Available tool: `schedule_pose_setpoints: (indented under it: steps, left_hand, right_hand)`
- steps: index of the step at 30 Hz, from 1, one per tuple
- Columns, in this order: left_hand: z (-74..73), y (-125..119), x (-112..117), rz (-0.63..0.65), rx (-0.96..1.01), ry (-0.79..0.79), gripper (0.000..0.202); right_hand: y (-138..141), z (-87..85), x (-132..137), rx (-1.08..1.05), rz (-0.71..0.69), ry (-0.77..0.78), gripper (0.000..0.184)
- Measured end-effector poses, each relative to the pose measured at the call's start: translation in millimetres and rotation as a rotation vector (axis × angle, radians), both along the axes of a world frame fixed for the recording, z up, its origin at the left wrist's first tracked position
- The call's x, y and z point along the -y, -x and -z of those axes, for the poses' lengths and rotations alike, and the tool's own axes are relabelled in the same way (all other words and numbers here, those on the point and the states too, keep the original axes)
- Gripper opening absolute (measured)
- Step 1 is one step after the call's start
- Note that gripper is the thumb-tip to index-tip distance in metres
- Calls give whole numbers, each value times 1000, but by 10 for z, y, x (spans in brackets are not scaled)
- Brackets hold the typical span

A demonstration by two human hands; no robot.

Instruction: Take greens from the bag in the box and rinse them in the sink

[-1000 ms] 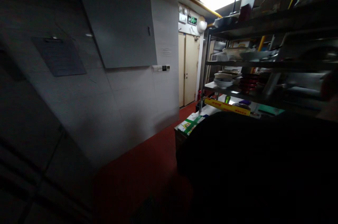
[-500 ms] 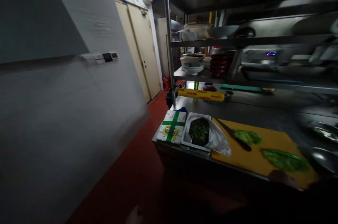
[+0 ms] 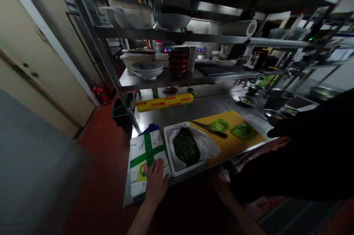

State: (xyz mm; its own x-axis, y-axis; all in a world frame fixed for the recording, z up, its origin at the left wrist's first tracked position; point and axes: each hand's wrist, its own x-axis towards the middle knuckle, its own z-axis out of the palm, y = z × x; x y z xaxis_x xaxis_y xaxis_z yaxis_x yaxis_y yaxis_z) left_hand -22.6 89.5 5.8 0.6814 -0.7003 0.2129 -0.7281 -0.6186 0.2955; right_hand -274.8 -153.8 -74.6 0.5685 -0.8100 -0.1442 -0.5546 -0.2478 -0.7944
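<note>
White carton with green cross strap, yellow label, lying flat at worktop edge, left hand just resting palm-down on it.

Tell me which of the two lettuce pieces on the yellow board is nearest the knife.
The lettuce piece farther left in view, beside the knife; the other lettuce piece lies farther right on the yellow board.

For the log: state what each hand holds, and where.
Nothing: the left hand lies open on the taped white box; the right hand, dim, shows nothing gripped.
</note>
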Motion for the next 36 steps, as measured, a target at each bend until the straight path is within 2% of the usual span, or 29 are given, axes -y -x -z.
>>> schedule_pose_setpoints:
  steps: [3,6,9,11,13,16,18,21,23,25,26,29,30,31,33,36]
  left_hand:
    - [-74,-224,611,134,92,-170,61]
    - [48,-320,1036,281,112,-270,61]
    - [211,-311,1270,385,83,-287,64]
    - [285,-285,1344,400,25,-294,67]
    - [317,-278,1368,423,-67,-273,70]
    - [289,-369,1315,414,-288,-140,77]
    - [219,-513,1224,408,-409,-30,78]
    - [19,-789,1056,410,-429,-4,71]
    - [-181,-920,1007,342,-324,-18,54]
    - [-405,-955,1078,345,-155,3,44]
    - [-513,-945,1163,410,-71,9,44]
    - [-742,-953,1537,744,56,-106,55]
    - [-774,-1010,1664,801,51,-186,66]
    - [-781,-1102,1773,801,29,-284,78]
    - [-723,-1362,1914,700,-36,-479,101]
    - [-515,-1723,1943,642,-90,-634,119]
  right_hand:
    - [-306,-77,311,77,105,-63,54]
    - [-597,-204,647,209,131,-90,67]
    - [-829,-363,763,348,67,-114,77]
    - [-981,-458,672,412,2,-130,80]
    - [-1140,-532,474,427,-125,-93,76]
    - [-1361,-594,93,342,-435,159,53]
    - [-1454,-596,-144,261,-584,332,49]
    - [-1492,-530,-404,183,-637,412,47]
    - [-1493,-457,-511,141,-666,416,43]
    - [-1514,-395,-582,105,-711,419,40]
    - [-1535,-378,-610,90,-731,424,41]
    - [-1617,-399,-696,-5,-784,431,51]
    - [-1641,-425,-731,-53,-793,420,52]
    - [-1659,-454,-768,-111,-794,397,51]
    - [-1683,-509,-844,-220,-771,344,46]
    - [-1715,-562,-914,-315,-700,320,41]
